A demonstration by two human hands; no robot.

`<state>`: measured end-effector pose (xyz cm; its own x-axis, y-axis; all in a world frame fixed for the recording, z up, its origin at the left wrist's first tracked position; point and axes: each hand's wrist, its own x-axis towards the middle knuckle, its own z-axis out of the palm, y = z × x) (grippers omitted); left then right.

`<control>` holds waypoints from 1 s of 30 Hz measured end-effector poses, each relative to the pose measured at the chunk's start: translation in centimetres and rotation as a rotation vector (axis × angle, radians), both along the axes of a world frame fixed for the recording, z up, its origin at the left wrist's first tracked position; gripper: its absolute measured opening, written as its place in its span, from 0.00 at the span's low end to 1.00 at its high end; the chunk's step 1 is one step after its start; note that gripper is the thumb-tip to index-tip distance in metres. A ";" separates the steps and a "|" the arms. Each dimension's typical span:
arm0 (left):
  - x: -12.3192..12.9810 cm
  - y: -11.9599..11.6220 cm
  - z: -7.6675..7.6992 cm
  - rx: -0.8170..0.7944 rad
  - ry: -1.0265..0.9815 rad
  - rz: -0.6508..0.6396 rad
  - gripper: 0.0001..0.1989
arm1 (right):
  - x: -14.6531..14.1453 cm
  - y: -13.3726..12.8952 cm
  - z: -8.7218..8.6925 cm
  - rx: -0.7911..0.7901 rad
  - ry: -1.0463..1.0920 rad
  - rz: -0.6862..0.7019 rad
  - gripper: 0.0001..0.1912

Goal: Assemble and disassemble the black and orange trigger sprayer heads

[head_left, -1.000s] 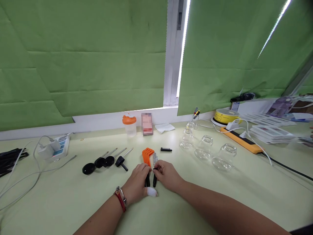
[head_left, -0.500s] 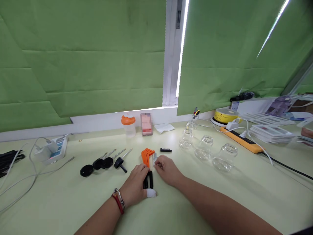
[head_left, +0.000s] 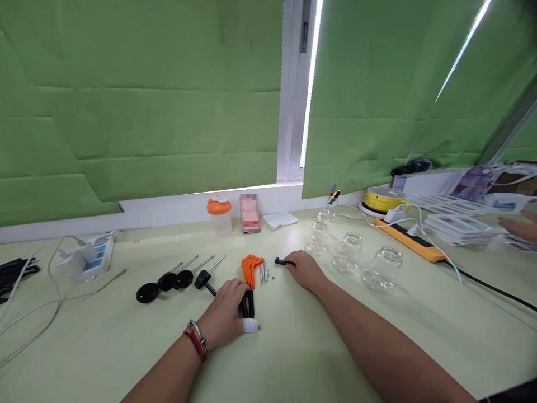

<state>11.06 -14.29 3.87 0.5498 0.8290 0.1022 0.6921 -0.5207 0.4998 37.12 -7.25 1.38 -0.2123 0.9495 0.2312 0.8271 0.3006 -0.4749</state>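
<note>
My left hand (head_left: 226,310), its thumb wrapped in white, is closed around the ends of several slim black cylindrical handles (head_left: 251,304) lying on the table. My right hand (head_left: 306,270) pinches a small black piece (head_left: 280,261); the fingers cover its right part. Between the hands lie stacked orange angled parts (head_left: 249,273), a few thin metal screws or pins (head_left: 264,272) and a tiny round metal piece (head_left: 273,278). Left of my left hand is a row of black round parts with metal rods (head_left: 203,279), the nearest one close to my fingers.
Clear glass jars (head_left: 346,254) stand to the right. An orange power strip (head_left: 406,239) and stacked white trays (head_left: 451,228) are beyond them. At the back is an orange-lidded cup (head_left: 218,215). Another person's hand (head_left: 520,226) shows at the right edge. White cables (head_left: 59,299) lie left.
My right hand has left the metal pins and moved right onto the small black piece. My left hand and the black handles have shifted slightly left. Another person's hand has come further into view.
</note>
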 end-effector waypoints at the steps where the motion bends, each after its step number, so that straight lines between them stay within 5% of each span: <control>1: 0.0 0.0 0.0 0.005 0.010 0.002 0.30 | 0.1 -0.2 0.2 -0.016 0.004 -0.013 0.10; 9: 0.2 -0.2 0.3 0.094 0.055 0.016 0.28 | 2.0 -2.4 1.3 -0.223 0.062 -0.016 0.06; 17: 1.5 -1.4 1.2 0.313 0.000 -0.062 0.17 | 1.8 -4.6 3.0 -0.468 0.167 0.248 0.09; 23: 3.2 -2.5 1.5 0.260 0.042 -0.195 0.15 | 0.0 -5.4 2.9 -0.439 0.195 0.434 0.12; 30: 4.0 -2.6 1.3 0.216 0.110 -0.248 0.16 | 0.9 -4.8 2.9 -0.554 0.260 0.398 0.20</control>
<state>15.10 -16.87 5.17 0.7492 0.6345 0.1898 0.5748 -0.7654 0.2894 38.06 -12.08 4.33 -0.5698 0.8038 -0.1711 0.5447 0.2135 -0.8110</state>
